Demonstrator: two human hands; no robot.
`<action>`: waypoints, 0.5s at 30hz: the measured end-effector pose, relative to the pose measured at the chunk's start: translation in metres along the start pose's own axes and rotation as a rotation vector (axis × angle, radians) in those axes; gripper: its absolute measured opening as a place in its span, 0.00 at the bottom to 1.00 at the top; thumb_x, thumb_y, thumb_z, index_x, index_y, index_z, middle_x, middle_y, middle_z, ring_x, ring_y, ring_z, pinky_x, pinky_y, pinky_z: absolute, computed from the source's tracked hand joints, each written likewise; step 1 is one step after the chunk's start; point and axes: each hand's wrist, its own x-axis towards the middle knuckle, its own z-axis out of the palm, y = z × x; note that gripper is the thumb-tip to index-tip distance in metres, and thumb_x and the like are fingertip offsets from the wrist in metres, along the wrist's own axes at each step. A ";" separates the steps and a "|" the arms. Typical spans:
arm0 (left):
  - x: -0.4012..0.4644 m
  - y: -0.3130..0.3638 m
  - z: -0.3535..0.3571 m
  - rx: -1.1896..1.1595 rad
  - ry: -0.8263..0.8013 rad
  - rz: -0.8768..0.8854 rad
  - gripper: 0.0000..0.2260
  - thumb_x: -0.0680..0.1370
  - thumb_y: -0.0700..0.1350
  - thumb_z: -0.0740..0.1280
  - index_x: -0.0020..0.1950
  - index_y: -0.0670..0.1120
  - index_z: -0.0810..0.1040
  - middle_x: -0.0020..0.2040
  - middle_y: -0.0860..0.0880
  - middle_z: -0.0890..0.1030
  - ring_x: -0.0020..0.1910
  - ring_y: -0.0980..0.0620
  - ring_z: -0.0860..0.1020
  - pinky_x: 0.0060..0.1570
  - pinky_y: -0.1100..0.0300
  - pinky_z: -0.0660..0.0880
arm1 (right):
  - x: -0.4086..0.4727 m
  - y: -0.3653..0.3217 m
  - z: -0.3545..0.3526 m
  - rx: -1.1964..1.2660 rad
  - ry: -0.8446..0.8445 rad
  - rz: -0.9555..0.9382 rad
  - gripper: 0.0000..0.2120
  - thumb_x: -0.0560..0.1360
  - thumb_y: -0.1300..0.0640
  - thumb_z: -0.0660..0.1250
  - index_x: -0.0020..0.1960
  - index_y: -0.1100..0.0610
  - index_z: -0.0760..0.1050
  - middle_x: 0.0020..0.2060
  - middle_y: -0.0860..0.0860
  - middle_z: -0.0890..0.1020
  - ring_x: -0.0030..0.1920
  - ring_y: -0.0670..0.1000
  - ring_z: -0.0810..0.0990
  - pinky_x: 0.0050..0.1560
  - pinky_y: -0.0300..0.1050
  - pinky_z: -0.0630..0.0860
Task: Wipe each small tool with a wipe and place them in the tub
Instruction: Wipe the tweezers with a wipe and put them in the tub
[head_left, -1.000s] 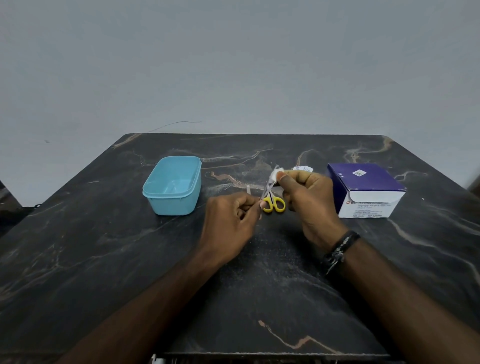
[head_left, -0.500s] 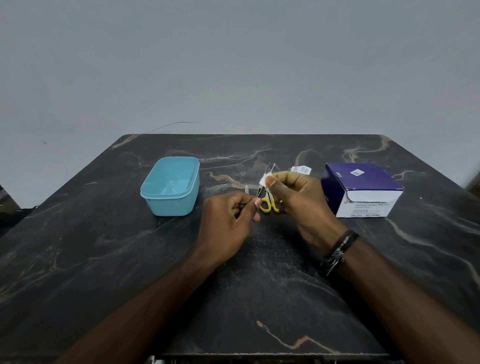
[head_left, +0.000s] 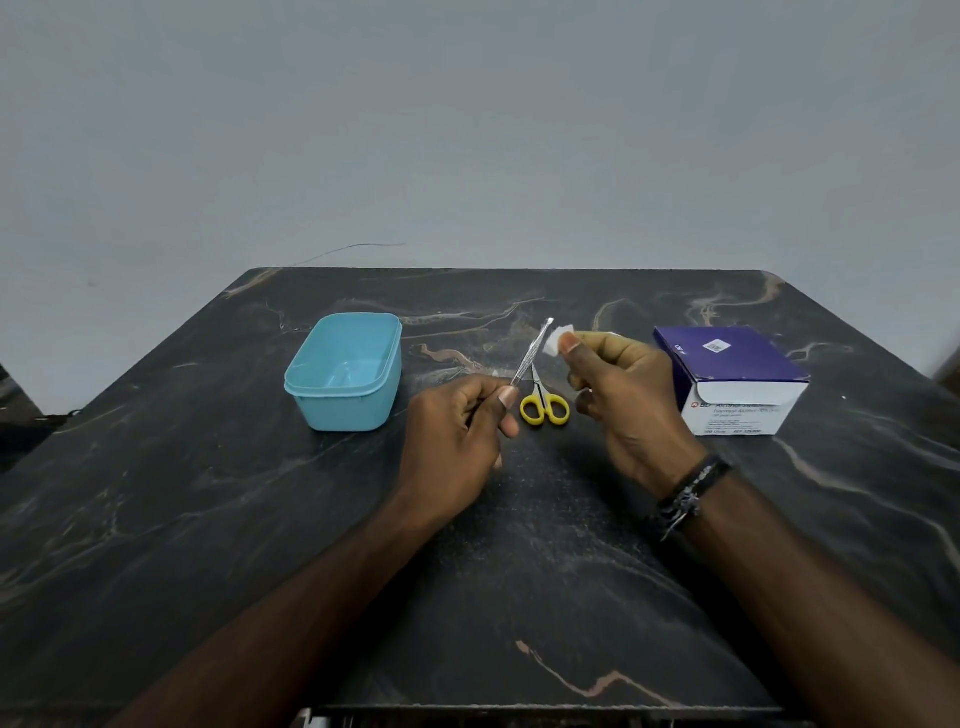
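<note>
Looking down from your head cam, only one thing carries writing: the purple and white box (head_left: 732, 382) on the right of the counter (head_left: 208, 519). Its front reads "BD" and "Alcohol Swabs", with a "REF" line lower down that's too small to make out, and there's a little square code sticker on the purple top. The flap looks closed, so I can't tell what's inside.

One container: the light blue tub (head_left: 345, 374), lid off, sitting on the left side of the counter, well apart from the box. Something pale shows on its floor, but I can't say whether it's a tool or just a reflection.

Tools, counted: two. Your left hand (head_left: 457, 431) pinches the base of the metal tweezers (head_left: 532, 351), tips angled up and to the right, lifted off the counter. The small yellow-handled scissors (head_left: 543, 402) lie flat between your hands, blades pointing away from you.

One wipe (head_left: 557, 340): your right hand (head_left: 623, 400) pinches the white square between thumb and fingers, just beside the tweezers' tip, seemingly not quite touching. There's a dark bracelet (head_left: 688, 491) on that wrist.
</note>
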 end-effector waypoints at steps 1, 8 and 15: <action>0.000 -0.001 0.000 -0.005 -0.001 0.002 0.07 0.80 0.44 0.65 0.46 0.44 0.81 0.34 0.49 0.82 0.23 0.54 0.76 0.25 0.60 0.74 | -0.001 0.001 0.002 -0.004 -0.009 -0.001 0.05 0.76 0.57 0.70 0.41 0.55 0.81 0.28 0.48 0.75 0.30 0.44 0.71 0.30 0.37 0.70; -0.001 -0.004 0.002 -0.011 -0.028 0.021 0.08 0.80 0.43 0.65 0.44 0.42 0.81 0.33 0.47 0.81 0.24 0.52 0.76 0.26 0.56 0.75 | 0.000 0.007 0.002 -0.049 -0.043 -0.010 0.10 0.76 0.56 0.70 0.49 0.63 0.82 0.24 0.42 0.77 0.30 0.43 0.72 0.31 0.40 0.71; -0.001 -0.005 0.000 0.012 -0.039 0.037 0.09 0.80 0.43 0.65 0.43 0.43 0.81 0.33 0.48 0.81 0.24 0.53 0.76 0.26 0.57 0.75 | -0.002 0.005 0.003 -0.044 -0.139 0.009 0.07 0.77 0.57 0.69 0.45 0.61 0.82 0.26 0.47 0.75 0.31 0.49 0.71 0.35 0.46 0.69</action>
